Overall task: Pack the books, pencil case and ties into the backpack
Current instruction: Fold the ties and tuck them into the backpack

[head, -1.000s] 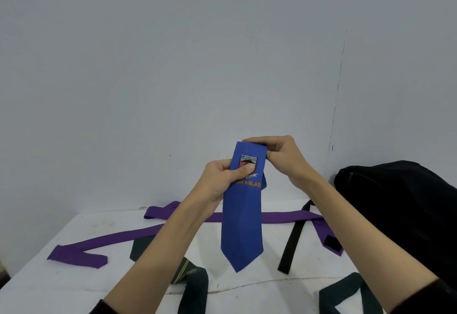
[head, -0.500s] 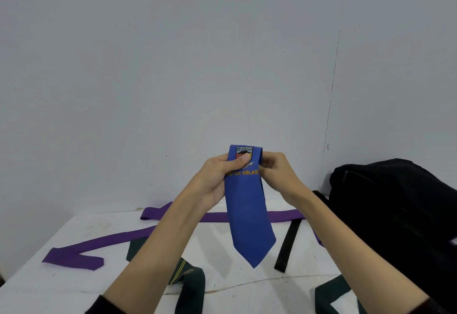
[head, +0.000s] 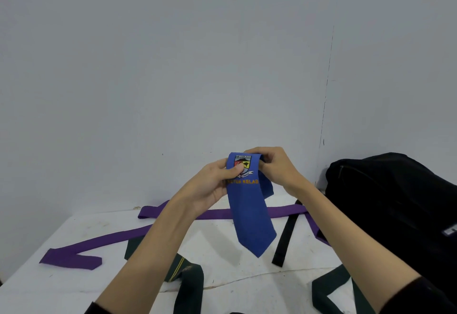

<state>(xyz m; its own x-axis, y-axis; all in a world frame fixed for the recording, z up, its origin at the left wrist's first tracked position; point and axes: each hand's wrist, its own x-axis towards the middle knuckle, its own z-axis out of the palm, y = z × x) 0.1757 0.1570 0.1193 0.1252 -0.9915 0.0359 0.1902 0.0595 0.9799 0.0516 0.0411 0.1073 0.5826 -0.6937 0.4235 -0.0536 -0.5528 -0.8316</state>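
Black backpack (head: 395, 205) at right on the white table (head: 74, 289); inside not visible, can't tell what's packed. Purple tie (head: 99, 242), dark green ties (head: 188, 271) & a black strap (head: 286, 237) lie loose on the table (not packed yet). Blue tie (head: 249, 210) held up mid-air: left hand (head: 210, 185) pinches the folded top w/ thumb on the crest, right hand (head: 277, 165) grips the top edge. Step: folding it. Next prob. finish the fold, carry right to the bag.

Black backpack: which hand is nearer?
Right. The right hand pinches the blue tie's top edge on the side facing the black backpack; the left hand grips the tie's far side.
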